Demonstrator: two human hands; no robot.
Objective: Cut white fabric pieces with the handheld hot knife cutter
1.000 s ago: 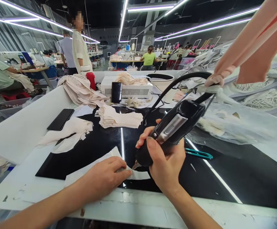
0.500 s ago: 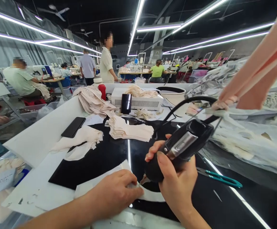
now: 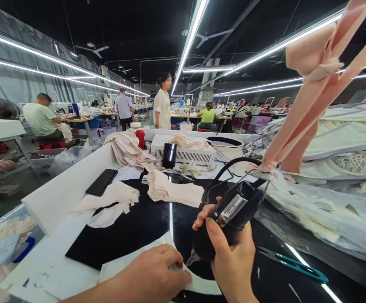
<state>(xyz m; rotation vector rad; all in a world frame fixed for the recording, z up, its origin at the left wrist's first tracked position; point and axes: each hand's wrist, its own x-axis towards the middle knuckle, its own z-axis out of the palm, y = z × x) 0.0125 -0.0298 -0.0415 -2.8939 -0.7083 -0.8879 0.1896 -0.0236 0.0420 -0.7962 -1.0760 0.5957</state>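
Observation:
My right hand [image 3: 230, 256] is wrapped round a black corded hand tool [image 3: 230, 212] with a silver panel, its tip pointing down at a white fabric piece [image 3: 139, 261] on the glossy black worktop [image 3: 132, 227]. A black cable [image 3: 233, 164] loops up from the tool's rear. My left hand [image 3: 154, 275] lies on that white piece just left of the tip, fingers curled and pressing it flat.
Stacks of beige fabric [image 3: 173, 191] and loose pieces [image 3: 110, 202] lie behind, beside a phone [image 3: 101, 182]. Teal scissors [image 3: 296, 265] rest to the right. A white box unit [image 3: 183, 153], red bottle [image 3: 140, 138] and bagged lace [image 3: 328, 210] stand beyond. Pink straps [image 3: 309, 97] hang at the upper right. Other people work at far tables.
The view has tilted upward, so both hands and the tool sit lower in the picture. The hands keep the same hold on the tool and the white piece.

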